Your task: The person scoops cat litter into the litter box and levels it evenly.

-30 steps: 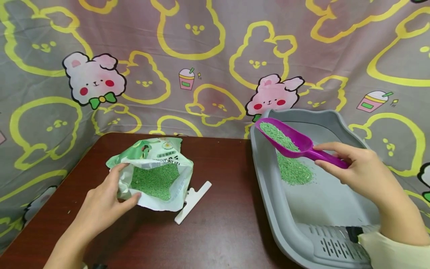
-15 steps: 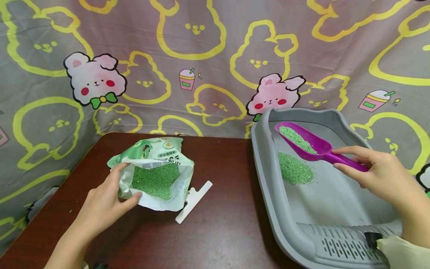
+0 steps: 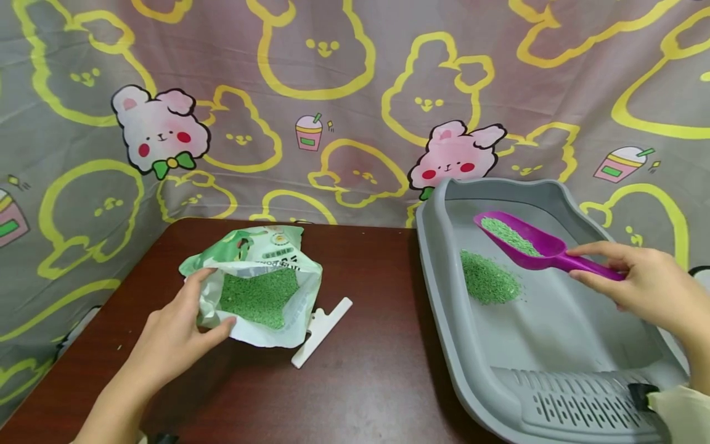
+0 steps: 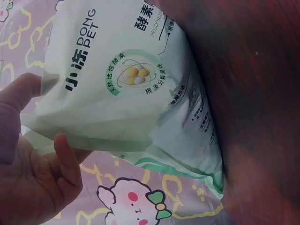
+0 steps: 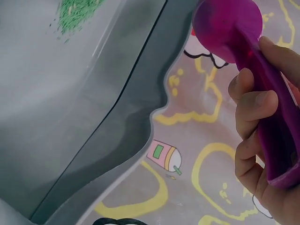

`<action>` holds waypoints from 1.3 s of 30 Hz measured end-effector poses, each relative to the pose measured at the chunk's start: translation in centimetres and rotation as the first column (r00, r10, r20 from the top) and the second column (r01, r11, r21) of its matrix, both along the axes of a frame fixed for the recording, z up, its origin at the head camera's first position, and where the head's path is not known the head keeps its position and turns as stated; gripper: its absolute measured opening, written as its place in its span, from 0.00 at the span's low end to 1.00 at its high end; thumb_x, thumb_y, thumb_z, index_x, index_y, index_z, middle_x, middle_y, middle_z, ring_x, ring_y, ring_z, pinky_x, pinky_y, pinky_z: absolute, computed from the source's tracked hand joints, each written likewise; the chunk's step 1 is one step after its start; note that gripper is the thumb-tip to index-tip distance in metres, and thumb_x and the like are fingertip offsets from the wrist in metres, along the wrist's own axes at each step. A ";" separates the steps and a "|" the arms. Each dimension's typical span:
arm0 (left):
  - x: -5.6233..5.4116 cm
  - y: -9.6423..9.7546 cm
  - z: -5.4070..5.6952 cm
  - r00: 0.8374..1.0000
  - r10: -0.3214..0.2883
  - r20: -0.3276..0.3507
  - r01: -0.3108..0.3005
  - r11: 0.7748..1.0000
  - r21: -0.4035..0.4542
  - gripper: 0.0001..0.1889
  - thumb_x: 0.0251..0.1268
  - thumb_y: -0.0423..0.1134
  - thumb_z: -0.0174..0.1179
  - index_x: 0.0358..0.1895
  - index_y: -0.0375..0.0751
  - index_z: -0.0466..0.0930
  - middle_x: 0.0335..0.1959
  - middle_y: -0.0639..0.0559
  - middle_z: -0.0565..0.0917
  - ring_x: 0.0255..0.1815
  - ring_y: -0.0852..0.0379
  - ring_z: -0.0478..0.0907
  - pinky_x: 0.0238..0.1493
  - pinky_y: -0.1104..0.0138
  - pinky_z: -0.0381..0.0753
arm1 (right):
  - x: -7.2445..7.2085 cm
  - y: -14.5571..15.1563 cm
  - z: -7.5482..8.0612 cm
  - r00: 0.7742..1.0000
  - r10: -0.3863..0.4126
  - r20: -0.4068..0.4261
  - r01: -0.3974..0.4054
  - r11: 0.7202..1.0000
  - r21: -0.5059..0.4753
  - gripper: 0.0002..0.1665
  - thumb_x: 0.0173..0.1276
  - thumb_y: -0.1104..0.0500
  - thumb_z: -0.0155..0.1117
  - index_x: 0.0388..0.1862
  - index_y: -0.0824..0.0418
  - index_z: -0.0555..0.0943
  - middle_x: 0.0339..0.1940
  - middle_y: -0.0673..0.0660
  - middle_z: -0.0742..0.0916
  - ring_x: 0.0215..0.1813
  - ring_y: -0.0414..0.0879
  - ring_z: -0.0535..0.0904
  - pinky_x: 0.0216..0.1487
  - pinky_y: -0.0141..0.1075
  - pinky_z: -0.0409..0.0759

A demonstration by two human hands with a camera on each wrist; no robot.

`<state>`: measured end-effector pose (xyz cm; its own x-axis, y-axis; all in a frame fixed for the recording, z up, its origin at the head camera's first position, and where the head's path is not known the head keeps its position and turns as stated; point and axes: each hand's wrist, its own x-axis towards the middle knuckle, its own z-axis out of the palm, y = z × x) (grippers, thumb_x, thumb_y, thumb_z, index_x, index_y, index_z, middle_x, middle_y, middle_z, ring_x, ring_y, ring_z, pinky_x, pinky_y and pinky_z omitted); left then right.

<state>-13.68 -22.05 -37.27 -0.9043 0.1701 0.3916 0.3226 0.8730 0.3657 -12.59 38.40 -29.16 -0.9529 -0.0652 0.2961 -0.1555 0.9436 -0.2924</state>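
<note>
A purple scoop loaded with green pellets is held by its handle in my right hand, above the grey litter box. In the right wrist view, curled fingers wrap the scoop's handle. Below the scoop, a small heap of green litter lies on the box floor. To the left, my left hand grips the near-left edge of the opened white-and-green litter bag, its thumb at the front of the mouth. Green litter shows inside the bag.
A white sealing clip lies on the dark red-brown table, just right of the bag. The litter box has a slotted front ledge and raised walls. A patterned cloth hangs behind the table.
My right hand has moved the filled scoop rightward and slightly toward me, from over the box's left rim to above its inside. The left hand and bag keep their place.
</note>
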 end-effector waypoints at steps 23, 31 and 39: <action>0.0 -0.1 -0.2 1.000 0.005 0.008 -0.005 1.000 0.003 0.45 0.55 0.45 0.70 0.74 0.40 0.54 0.49 0.38 0.80 0.23 0.59 0.76 0.24 0.55 0.73 | -2.0 2.3 -1.2 0.988 0.006 0.153 -0.032 0.985 0.167 0.19 0.69 0.51 0.67 0.54 0.58 0.81 0.13 0.48 0.70 0.12 0.38 0.65 0.17 0.33 0.62; 0.0 -0.1 -0.2 1.000 0.009 0.022 -0.010 1.000 0.013 0.45 0.55 0.45 0.69 0.75 0.43 0.54 0.46 0.41 0.80 0.24 0.59 0.77 0.26 0.51 0.75 | -2.0 2.9 -1.6 0.972 -0.049 0.231 -0.004 0.975 0.222 0.24 0.69 0.45 0.65 0.56 0.59 0.80 0.14 0.48 0.72 0.13 0.41 0.67 0.19 0.33 0.62; 0.1 0.0 -0.2 1.000 0.010 0.009 -0.010 1.000 0.011 0.46 0.54 0.45 0.70 0.74 0.43 0.54 0.47 0.41 0.80 0.26 0.55 0.79 0.26 0.50 0.75 | -2.3 3.1 -1.3 0.956 -0.052 0.289 -0.020 0.970 0.243 0.23 0.68 0.47 0.67 0.55 0.60 0.80 0.14 0.47 0.73 0.13 0.43 0.70 0.18 0.34 0.65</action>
